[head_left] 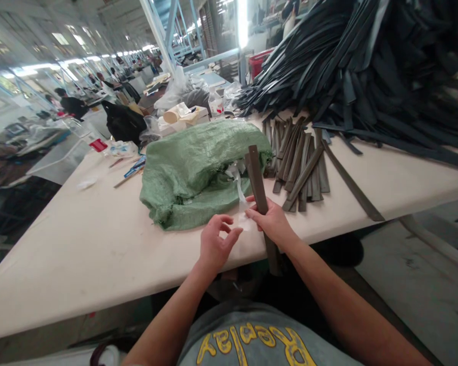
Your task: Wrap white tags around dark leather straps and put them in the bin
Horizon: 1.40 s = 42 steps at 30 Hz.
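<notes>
My right hand is closed around flat dark-brown strips, held upright at the table's front edge. They look stacked, but I cannot tell how many there are. Beside its thumb hangs a thin, whitish see-through strip, which runs up to the opening of a green woven sack. Just left of that strip is my left hand, thumb and fingers apart with nothing visible between them. Whether its fingertips touch the strip is hard to make out.
Several brown strips lie in a loose pile right of the sack, with a single long one beside them. A large heap of black strips covers the back right of the pale table. Blue-handled tools lie left.
</notes>
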Available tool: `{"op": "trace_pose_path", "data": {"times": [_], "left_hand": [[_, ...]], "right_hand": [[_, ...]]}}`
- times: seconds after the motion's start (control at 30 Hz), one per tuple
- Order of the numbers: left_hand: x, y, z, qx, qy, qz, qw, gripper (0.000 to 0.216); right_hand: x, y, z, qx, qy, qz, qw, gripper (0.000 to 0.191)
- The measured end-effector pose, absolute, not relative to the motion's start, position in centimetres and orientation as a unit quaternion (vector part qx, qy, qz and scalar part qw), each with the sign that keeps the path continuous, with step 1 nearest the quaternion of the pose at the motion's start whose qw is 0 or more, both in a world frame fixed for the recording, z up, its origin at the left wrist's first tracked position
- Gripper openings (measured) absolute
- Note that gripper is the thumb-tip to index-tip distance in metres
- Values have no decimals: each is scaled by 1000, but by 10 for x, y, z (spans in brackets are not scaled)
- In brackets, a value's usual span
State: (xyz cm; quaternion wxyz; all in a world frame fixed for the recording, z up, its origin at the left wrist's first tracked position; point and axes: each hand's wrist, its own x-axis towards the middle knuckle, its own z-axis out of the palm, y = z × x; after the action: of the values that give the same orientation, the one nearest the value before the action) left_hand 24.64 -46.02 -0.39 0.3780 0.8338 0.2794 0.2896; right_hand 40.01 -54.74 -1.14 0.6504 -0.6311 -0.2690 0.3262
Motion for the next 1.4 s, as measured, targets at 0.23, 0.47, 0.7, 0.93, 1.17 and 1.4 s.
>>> {"op": "trace_pose_path", "data": {"times": [0.23,0.47,0.7,0.93,1.17,1.4], "left_hand": [[271,-460,7,631,304,69,710,47],[295,-455,12,519,314,86,791,40],[320,-454,26,279,350,234,863,19],[332,-463,35,239,333,225,884,13],[331,-469,36,274,320,227,878,20],[330,-468,29,275,315,223,880,19]], "right_hand": [[404,-562,5,-654,-328,284,619,34],[410,-598,3,-679,-322,239,614,39],[387,-662,-26,-691,-319,317,566,47],[368,-674,-35,-699,-355,305,540,46],[372,-663,-30,-736,-393,268,481,49],[372,-659,-30,-765,-410,223,444,50]]}}
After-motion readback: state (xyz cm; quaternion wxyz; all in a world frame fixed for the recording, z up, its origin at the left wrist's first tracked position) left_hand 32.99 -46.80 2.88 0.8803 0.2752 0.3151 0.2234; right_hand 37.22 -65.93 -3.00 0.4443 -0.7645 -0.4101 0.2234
